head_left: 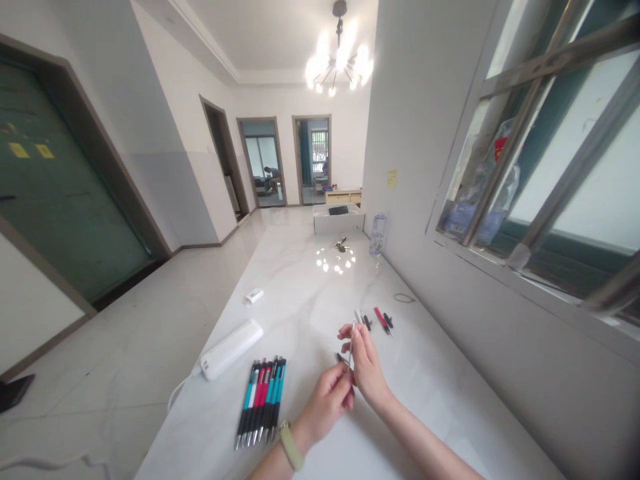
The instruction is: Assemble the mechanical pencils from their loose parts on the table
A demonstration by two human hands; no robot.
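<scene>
White marble surface (305, 313) lies under the left hand (327, 403) and right hand (367, 367), close together, pinching a slim metallic pen part (351, 347) up for handling; loose pen pieces (375, 321) lie just ahead; whole pens (261, 400) sit bunched aside, kept separate.

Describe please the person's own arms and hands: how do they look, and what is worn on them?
The left hand and right hand are bare, with no gloves or rings seen, and no sleeve shows on either arm. A pale green band, like a soft watch strap, circles the left wrist.
</scene>
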